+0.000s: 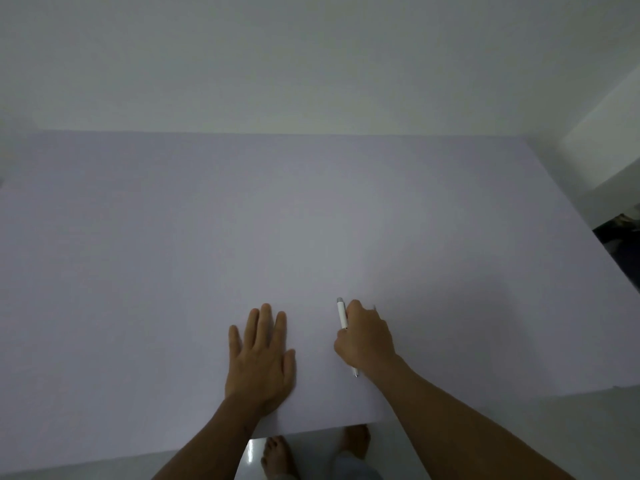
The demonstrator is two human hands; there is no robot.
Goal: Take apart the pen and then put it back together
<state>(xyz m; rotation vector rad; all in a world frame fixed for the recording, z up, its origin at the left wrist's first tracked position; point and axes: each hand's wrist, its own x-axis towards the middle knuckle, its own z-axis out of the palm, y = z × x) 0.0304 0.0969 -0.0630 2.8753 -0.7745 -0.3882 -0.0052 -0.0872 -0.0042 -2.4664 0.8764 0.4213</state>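
Observation:
A white pen [342, 314] with a silver cap end lies on the pale table [242, 220], pointing away from me. My right hand [367, 336] is curled over its middle, fingers closed around the barrel. The silver tip pokes out below my wrist near the table's front edge. My left hand [261, 355] rests flat on the table to the left of the pen, palm down, fingers spread a little, holding nothing. The part of the pen under my right hand is hidden.
The table's front edge [311, 429] runs just below my wrists, with bare feet [277, 455] on the floor under it. A white wall stands behind the table. Dark objects [620, 233] sit past the table's right edge.

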